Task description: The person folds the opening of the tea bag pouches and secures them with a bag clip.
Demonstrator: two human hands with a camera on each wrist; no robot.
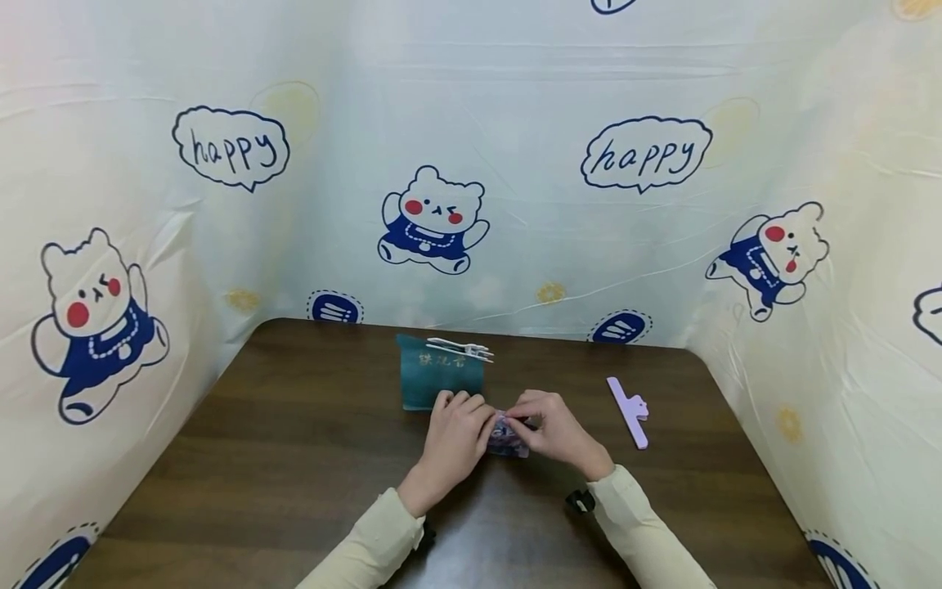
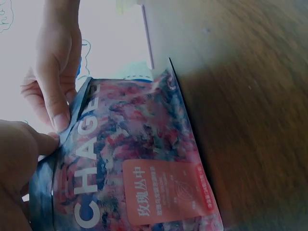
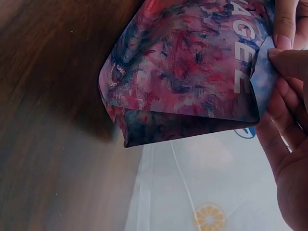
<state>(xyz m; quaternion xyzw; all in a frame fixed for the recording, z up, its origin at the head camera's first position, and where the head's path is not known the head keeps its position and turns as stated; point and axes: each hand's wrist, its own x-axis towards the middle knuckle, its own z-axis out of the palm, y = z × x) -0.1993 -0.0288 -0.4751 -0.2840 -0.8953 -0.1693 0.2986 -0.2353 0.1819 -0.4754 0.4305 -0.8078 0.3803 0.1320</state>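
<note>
A pink and dark blue patterned pouch (image 2: 130,130) with white lettering and a coral label stands upright on the table, its top edge folded over. In the head view it is small and partly covered by both hands (image 1: 508,442). My left hand (image 1: 459,438) pinches the folded top edge from the left. From the right, my right hand (image 1: 555,429) pinches the same fold between thumb and fingers. The right wrist view shows the fold's pale blue underside (image 3: 264,72) under the thumb, and the pouch's side gusset creased inward.
Behind the left hand stands a teal pouch (image 1: 440,383) with a white clip (image 1: 459,350) across its top. A lilac sealing clip (image 1: 629,413) lies to the right on the brown wooden table (image 1: 294,458). A printed curtain (image 1: 515,106) surrounds the table's back and sides.
</note>
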